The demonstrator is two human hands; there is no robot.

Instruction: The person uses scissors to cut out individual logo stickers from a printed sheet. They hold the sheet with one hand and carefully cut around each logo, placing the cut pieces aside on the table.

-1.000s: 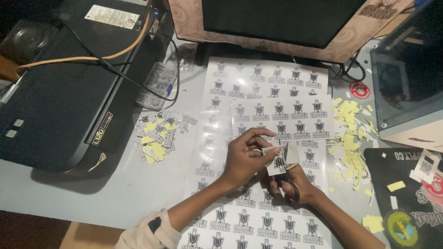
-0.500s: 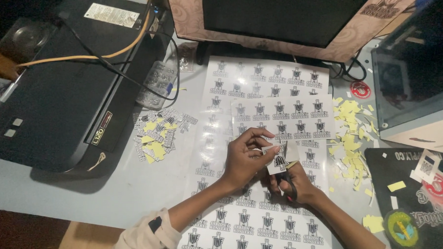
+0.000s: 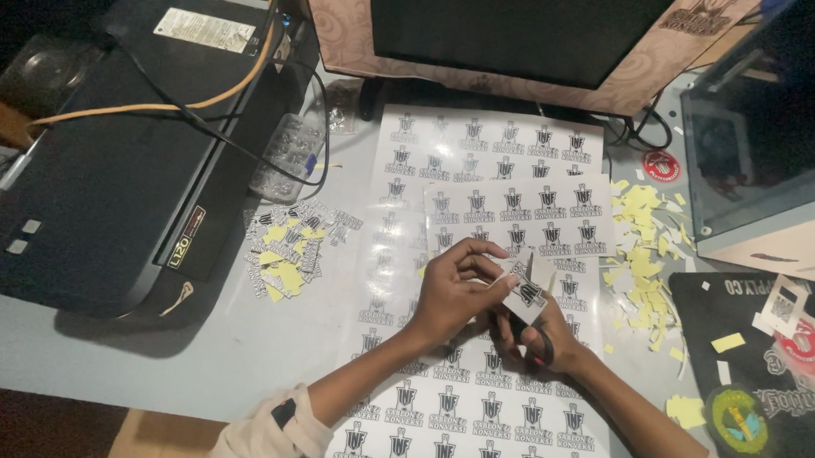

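The left hand [image 3: 455, 295] pinches a small white paper sticker with a black emblem [image 3: 524, 294] between thumb and fingertips, holding it just above the glossy printed sheets of identical black-and-white emblem stickers [image 3: 481, 253] that cover the middle of the pale grey worktop [image 3: 160, 373]. The right hand [image 3: 542, 337] is curled closed around the black handles of a pair of scissors [image 3: 533, 328], whose blades rise to meet the lower edge of the held sticker; the two hands touch each other over the sheets.

To the left of the sheets lies a small heap of cut-out stickers mixed with yellow backing scraps [image 3: 291, 247], just beside a large black printer [image 3: 108, 176] with an orange cable [image 3: 150, 107] and a black cable across its top. To the right, a scatter of yellow paper offcuts [image 3: 644, 266] spreads over the worktop, near a black mat with round badges [image 3: 765, 370]. A dark monitor in a patterned pale frame [image 3: 527, 26] stands behind the sheets, and a grey box-shaped case [image 3: 766, 153] sits at the far right.
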